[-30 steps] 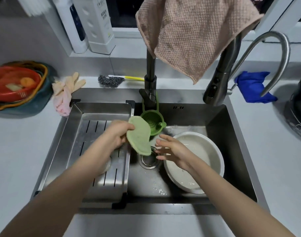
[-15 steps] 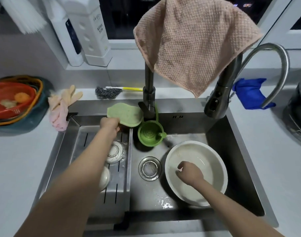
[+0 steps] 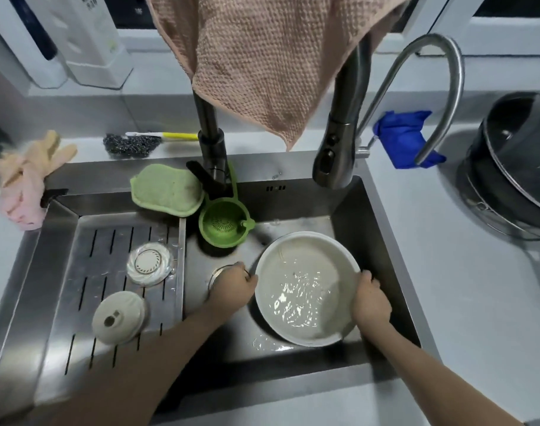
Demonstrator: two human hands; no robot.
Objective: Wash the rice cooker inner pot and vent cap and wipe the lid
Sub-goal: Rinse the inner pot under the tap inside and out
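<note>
While my left hand (image 3: 233,287) and right hand (image 3: 370,298) grip opposite rims of the water-filled inner pot (image 3: 307,287) in the sink (image 3: 385,272), I judge its rinsing unfinished, two cap pieces (image 3: 118,317) draining on the rack (image 3: 87,272), lid-wiping still ahead

Dim, cool light from above glints off the water in my pot (image 3: 305,290), edges bow outward, and everything looks slightly soft.
</note>
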